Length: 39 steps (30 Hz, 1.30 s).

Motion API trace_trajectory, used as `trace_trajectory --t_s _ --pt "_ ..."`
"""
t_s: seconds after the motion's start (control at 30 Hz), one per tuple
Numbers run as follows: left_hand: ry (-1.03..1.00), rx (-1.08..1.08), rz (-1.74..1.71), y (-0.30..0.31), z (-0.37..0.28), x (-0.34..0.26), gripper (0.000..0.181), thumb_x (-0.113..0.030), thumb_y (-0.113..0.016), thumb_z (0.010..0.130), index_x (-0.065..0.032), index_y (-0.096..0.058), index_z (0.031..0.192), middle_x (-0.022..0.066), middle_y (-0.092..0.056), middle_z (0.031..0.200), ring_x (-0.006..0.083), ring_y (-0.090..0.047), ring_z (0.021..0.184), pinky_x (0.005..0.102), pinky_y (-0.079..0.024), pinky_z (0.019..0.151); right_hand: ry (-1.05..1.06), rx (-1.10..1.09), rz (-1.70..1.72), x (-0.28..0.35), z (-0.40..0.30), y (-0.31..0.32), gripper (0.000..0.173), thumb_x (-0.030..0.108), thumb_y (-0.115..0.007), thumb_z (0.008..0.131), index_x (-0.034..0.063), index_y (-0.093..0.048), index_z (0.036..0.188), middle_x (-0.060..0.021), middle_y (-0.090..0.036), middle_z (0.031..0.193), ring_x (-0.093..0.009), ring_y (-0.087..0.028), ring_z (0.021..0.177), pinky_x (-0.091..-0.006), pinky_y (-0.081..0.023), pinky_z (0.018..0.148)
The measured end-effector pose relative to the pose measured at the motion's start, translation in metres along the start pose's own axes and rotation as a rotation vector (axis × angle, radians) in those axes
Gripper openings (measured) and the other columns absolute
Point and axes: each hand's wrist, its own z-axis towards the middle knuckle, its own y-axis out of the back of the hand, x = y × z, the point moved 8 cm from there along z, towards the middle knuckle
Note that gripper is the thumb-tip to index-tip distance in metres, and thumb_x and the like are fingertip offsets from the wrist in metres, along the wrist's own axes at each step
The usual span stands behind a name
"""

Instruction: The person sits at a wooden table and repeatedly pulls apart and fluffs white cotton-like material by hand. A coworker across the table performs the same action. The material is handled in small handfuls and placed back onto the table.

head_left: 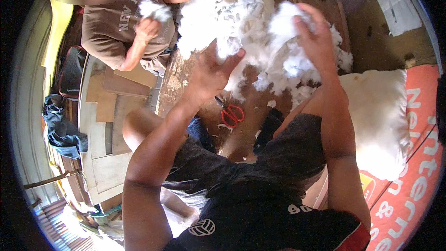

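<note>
White fluffy stuffing fibre (240,21) lies in a large heap on a worn wooden surface (177,80) before me. My left hand (212,71) is at the near edge of the heap, thumb and fingers apart, with a small tuft between or just behind them; whether it grips the tuft is unclear. My right hand (315,35) has its fingers curled on a larger clump of the fibre at the heap's right side. Red-handled scissors (231,114) lie on the wood between my legs, below my left hand.
Another person (129,31) sits at the upper left, holding a fibre tuft. A white fabric cushion (376,118) rests at the right on a red printed banner (423,111). Flat brown boards (122,87) lie at the left. A white cloth or paper (397,7) is at the upper right.
</note>
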Motion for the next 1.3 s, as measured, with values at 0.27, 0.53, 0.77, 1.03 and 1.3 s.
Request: trace_trajectory --t_s 0.27,0.53,0.77,1.03,1.3 --pt "0.068 0.146 -0.028 -0.029 -0.004 0.005 0.02 -0.01 -0.06 0.088 -0.0029 -0.062 0.107 0.0096 -0.068 0.094 0.0109 -0.059 0.087 0.0302 -0.048 0.078 0.072 0.206 0.067 0.039 -0.031 -0.046 0.023 0.023 -0.057 0.089 0.0023 -0.061 0.097 -0.014 -0.066 0.082 -0.023 -0.065 0.077 -0.0345 -0.05 0.071" --pt "-0.021 0.146 -0.001 -0.037 -0.001 -0.021 0.014 -0.006 -0.057 0.089 -0.002 -0.062 0.101 0.0085 -0.067 0.089 0.0104 -0.057 0.081 0.0287 -0.047 0.074 -0.157 -0.087 -0.025 -0.008 0.001 0.001 0.03 0.031 -0.056 0.09 0.0018 -0.061 0.089 -0.0111 -0.063 0.071 -0.023 -0.06 0.063 -0.0349 -0.047 0.062" --pt "-0.026 0.042 -0.155 -0.02 -0.011 -0.013 0.011 -0.002 -0.058 0.088 -0.0009 -0.063 0.097 0.0049 -0.066 0.086 0.0074 -0.055 0.079 0.0245 -0.046 0.071 -0.258 -0.348 0.082 -0.077 0.029 0.074 0.023 0.027 -0.055 0.092 0.0059 -0.064 0.093 -0.0044 -0.064 0.078 -0.016 -0.058 0.071 -0.0306 -0.047 0.067" --pt "0.073 -0.091 -0.215 -0.008 -0.005 0.01 0.011 -0.002 -0.055 0.09 -0.0001 -0.062 0.099 0.0029 -0.065 0.088 0.0056 -0.054 0.08 0.0225 -0.044 0.071 0.279 0.66 -0.188 0.068 -0.059 -0.076 0.039 0.027 -0.064 0.084 -0.0051 -0.055 0.105 -0.0194 -0.063 0.093 -0.027 -0.064 0.082 -0.0351 -0.05 0.067" --pt "-0.124 -0.009 -0.131 -0.015 -0.013 -0.03 0.015 0.003 -0.052 0.088 -0.0004 -0.062 0.098 0.0054 -0.065 0.087 0.0107 -0.057 0.08 0.0246 -0.046 0.072 0.021 0.293 -0.333 -0.009 0.013 -0.001 0.014 0.012 -0.058 0.086 0.0008 -0.062 0.093 -0.0165 -0.063 0.076 -0.022 -0.061 0.069 -0.0322 -0.049 0.067"
